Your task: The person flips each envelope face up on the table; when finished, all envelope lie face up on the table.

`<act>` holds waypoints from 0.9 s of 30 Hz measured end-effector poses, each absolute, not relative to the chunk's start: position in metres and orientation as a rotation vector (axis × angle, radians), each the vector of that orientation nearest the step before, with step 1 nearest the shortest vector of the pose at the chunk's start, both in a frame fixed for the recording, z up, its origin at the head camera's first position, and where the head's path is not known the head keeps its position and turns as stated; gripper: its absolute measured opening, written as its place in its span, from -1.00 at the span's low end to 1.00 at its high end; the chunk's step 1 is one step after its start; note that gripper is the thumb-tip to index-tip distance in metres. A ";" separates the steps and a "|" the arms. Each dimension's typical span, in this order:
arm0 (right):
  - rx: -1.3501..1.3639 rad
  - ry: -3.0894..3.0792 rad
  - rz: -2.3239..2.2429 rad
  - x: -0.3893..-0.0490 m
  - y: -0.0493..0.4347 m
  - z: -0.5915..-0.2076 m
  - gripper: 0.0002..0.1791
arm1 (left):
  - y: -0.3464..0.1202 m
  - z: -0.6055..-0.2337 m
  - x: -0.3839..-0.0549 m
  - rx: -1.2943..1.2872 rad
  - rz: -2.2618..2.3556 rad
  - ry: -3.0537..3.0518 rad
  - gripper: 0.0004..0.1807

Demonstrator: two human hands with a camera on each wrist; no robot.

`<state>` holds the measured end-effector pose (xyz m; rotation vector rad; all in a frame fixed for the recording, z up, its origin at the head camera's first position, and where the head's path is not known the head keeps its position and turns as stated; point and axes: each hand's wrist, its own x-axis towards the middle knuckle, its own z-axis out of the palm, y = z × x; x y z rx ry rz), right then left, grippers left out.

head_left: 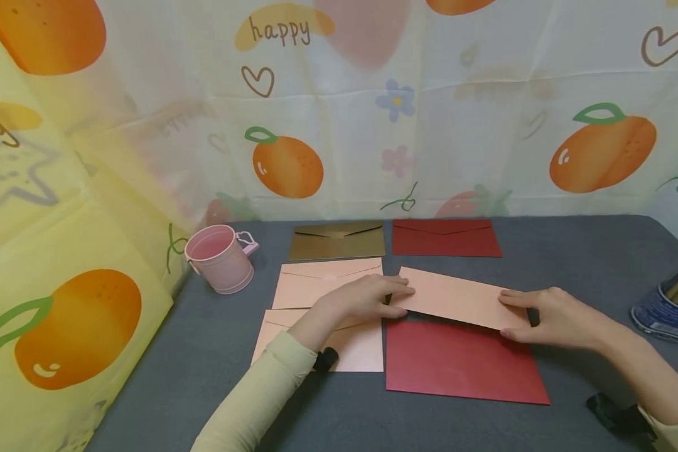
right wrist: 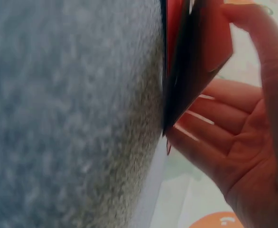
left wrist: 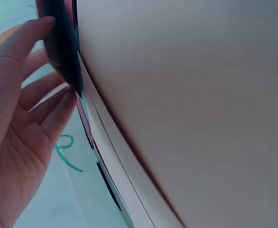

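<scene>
A peach envelope (head_left: 457,298), its plain side up, is tilted above a larger dark red envelope (head_left: 463,364) on the table. My left hand (head_left: 364,295) pinches its left end between thumb and fingers. At the opposite end, my right hand (head_left: 554,317) grips it the same way. In the left wrist view the left hand (left wrist: 23,104) has the thumb on one face and fingertips at the other. The right wrist view shows the right hand (right wrist: 238,128) around the envelope's edge, its shaded side dark (right wrist: 191,66).
Two peach envelopes (head_left: 311,279) lie to the left, flaps up. Behind them are a gold envelope (head_left: 339,246) and a red envelope (head_left: 446,240). A pink bucket-shaped cup (head_left: 226,263) stands at the back left, a blue container (head_left: 663,314) at the right edge. Fruit-print cloth (head_left: 339,182) hangs behind.
</scene>
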<state>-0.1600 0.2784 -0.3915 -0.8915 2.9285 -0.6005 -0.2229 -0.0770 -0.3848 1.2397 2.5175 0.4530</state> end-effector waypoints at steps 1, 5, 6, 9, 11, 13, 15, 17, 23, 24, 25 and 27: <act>-0.885 2.935 -0.641 -0.160 0.280 -0.392 -0.34 | -0.078 -0.385 -0.224 1.276 0.466 2.522 -0.48; -0.848 2.943 -0.825 -0.159 0.284 -0.391 -0.53 | -0.078 -0.384 -0.227 1.396 0.521 2.568 -0.57; -0.833 2.960 -0.852 -0.158 0.285 -0.391 -0.58 | -0.078 -0.383 -0.227 1.413 0.535 2.585 -0.59; -0.815 3.017 -0.947 -0.157 0.287 -0.391 -0.70 | -0.078 -0.382 -0.228 1.400 0.586 2.642 -0.62; -0.834 3.065 -0.992 -0.158 0.287 -0.391 -0.74 | -0.078 -0.382 -0.228 1.386 0.639 2.680 -0.64; -0.893 3.114 -1.042 -0.160 0.287 -0.391 -0.74 | -0.079 -0.382 -0.228 1.373 0.714 2.715 -0.68; -0.941 3.170 -1.067 -0.162 0.287 -0.391 -0.73 | -0.079 -0.382 -0.228 1.373 0.820 2.736 -0.72; -0.968 3.216 -1.101 -0.165 0.288 -0.390 -0.71 | -0.079 -0.382 -0.229 1.363 0.936 2.739 -0.75; -0.927 3.299 -1.193 -0.171 0.286 -0.388 -0.68 | -0.078 -0.385 -0.230 1.293 1.210 2.709 -0.79; -0.921 3.304 -1.198 -0.172 0.285 -0.387 -0.67 | -0.078 -0.386 -0.230 1.268 1.249 2.702 -0.79; -0.915 3.308 -1.207 -0.173 0.285 -0.387 -0.67 | -0.078 -0.386 -0.230 1.244 1.288 2.695 -0.80; -0.908 3.313 -1.212 -0.174 0.285 -0.386 -0.65 | -0.078 -0.388 -0.229 1.183 1.371 2.673 -0.80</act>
